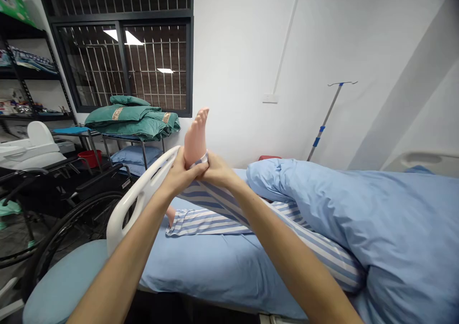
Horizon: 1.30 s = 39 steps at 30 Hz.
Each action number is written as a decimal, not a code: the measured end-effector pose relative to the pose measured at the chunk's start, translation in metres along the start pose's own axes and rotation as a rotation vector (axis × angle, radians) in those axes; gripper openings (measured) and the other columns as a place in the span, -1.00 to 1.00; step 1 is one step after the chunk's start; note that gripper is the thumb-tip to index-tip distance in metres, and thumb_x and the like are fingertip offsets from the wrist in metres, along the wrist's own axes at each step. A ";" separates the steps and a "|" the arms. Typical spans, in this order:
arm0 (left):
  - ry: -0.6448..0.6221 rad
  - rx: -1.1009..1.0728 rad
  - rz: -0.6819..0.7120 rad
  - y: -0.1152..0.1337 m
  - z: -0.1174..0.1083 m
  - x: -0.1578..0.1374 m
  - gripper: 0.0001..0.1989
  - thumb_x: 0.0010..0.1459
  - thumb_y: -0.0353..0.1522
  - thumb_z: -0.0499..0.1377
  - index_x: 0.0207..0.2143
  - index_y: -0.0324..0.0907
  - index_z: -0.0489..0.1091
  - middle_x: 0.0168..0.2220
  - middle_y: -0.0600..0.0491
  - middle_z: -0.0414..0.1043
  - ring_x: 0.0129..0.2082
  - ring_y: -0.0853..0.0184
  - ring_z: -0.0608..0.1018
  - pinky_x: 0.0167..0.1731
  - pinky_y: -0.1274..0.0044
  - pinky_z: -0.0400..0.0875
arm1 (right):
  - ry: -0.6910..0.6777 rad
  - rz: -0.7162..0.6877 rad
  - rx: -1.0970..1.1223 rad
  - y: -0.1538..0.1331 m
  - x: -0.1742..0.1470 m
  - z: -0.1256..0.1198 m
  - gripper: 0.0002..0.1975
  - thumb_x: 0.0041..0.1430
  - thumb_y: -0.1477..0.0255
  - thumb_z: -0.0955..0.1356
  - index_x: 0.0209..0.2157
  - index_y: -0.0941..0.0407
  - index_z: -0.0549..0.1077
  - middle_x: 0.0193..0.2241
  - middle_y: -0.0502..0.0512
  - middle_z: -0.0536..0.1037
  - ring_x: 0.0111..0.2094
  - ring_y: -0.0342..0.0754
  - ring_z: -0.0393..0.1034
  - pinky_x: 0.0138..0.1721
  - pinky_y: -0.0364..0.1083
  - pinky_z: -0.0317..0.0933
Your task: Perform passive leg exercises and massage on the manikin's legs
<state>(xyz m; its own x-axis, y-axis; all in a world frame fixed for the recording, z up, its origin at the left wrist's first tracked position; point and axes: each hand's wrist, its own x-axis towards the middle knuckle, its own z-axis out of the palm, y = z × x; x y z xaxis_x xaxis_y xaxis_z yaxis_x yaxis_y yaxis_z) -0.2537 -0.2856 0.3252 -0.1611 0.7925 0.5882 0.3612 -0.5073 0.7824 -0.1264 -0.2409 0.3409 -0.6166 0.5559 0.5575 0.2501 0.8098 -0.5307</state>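
A bare, smooth foot [195, 139] points upward near the foot end of the bed, its leg lifted off the mattress. My left hand [179, 173] wraps round the ankle from the left, thumb across the front. From the other side my right hand [218, 170] closes on the same ankle, over the cuff of the striped trouser leg [222, 202]. Both thumbs meet near the cuff. The second leg [211, 222], in the same blue and white stripes, lies flat on the light blue sheet [215, 257]. A blue quilt [344, 204] covers the upper legs.
A white bed end board [120, 214] rises just left of the hands. Beyond it stand a wheelchair [93, 190] and a rack with folded green bedding [132, 118]. A light blue rounded pad [68, 281] sits at lower left. An IV pole [324, 123] stands behind the bed.
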 end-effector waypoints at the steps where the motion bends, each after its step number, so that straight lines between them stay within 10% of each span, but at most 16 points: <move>1: -0.001 -0.045 -0.022 -0.010 -0.004 -0.005 -0.45 -0.14 -0.24 0.24 -0.07 -0.19 0.21 -0.18 0.03 0.37 -0.21 0.33 0.43 -0.23 0.51 0.32 | -0.010 0.015 -0.002 0.004 0.001 0.011 -0.62 -0.20 0.37 0.37 -0.25 0.19 0.37 -0.37 -0.04 0.46 -0.36 -0.11 0.33 -0.41 -0.21 0.18; 12: 0.129 -0.145 -0.503 -0.167 -0.045 -0.090 -0.45 -0.20 -0.17 0.26 -0.16 -0.31 0.36 -0.20 -0.09 0.49 -0.17 0.12 0.50 -0.21 0.41 0.39 | -0.266 0.281 -0.221 0.074 -0.016 0.175 -0.44 -0.26 0.18 0.38 -0.18 0.16 0.26 -0.34 0.16 0.50 -0.37 0.09 0.41 -0.49 -0.13 0.11; 22: 0.335 -0.295 -0.829 -0.336 -0.031 -0.212 -0.56 -0.34 -0.19 0.29 -0.34 -0.20 0.42 -0.27 -0.09 0.53 -0.12 0.03 0.48 -0.13 0.38 0.40 | -0.448 0.330 -0.277 0.150 -0.093 0.317 -0.57 -0.22 0.36 0.31 -0.21 0.16 0.27 -0.32 0.22 0.51 -0.33 0.16 0.45 -0.44 -0.07 0.19; 39: 0.435 -0.260 -0.825 -0.326 -0.025 -0.218 -0.60 -0.22 -0.25 0.29 -0.28 -0.24 0.44 -0.23 -0.06 0.52 -0.08 0.09 0.47 -0.09 0.40 0.40 | -0.397 0.235 -0.275 0.161 -0.108 0.330 -0.56 -0.15 0.31 0.27 -0.15 0.13 0.22 -0.31 0.18 0.48 -0.28 0.14 0.41 -0.38 -0.07 0.17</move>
<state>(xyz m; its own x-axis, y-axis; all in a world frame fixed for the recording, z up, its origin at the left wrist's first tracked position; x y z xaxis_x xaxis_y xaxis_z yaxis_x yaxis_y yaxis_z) -0.3589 -0.3016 -0.0536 -0.6174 0.7651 -0.1829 -0.2240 0.0519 0.9732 -0.2662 -0.2327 -0.0152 -0.7417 0.6578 0.1310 0.5693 0.7208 -0.3954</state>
